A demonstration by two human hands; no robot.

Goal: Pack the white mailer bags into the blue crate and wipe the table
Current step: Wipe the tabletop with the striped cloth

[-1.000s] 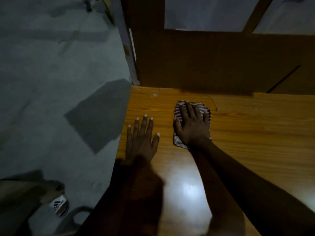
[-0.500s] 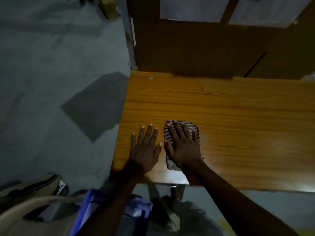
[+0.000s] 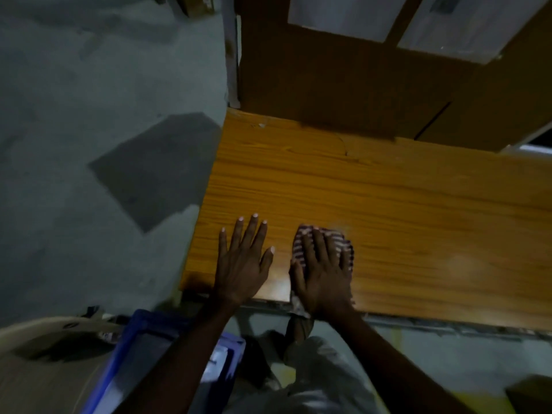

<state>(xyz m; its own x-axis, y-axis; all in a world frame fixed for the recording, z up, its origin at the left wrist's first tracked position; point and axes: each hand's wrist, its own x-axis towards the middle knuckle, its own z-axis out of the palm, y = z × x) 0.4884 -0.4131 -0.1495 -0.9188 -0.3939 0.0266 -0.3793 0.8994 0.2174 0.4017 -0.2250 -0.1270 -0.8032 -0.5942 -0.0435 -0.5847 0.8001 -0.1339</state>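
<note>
My right hand (image 3: 324,274) presses flat on a red-and-white striped cloth (image 3: 301,245) at the near edge of the orange wooden table (image 3: 388,210); a corner of the cloth hangs over the edge. To its left, my left hand (image 3: 243,258) lies flat on the table near the front left corner, fingers spread, holding nothing. The blue crate (image 3: 140,354) sits on the floor below the table's left corner, partly hidden by my left forearm, with something pale inside. I cannot make out separate mailer bags.
A brown wooden panel (image 3: 343,85) with pale sheets on it rises behind the table. Grey floor (image 3: 89,144) lies to the left. A beige curved object (image 3: 44,354) stands beside the crate at lower left. My legs are under the table edge.
Both hands have slid back toward me across the table, from near the far panel to the near edge. The cloth came along under my right hand, and the crate came into view.
</note>
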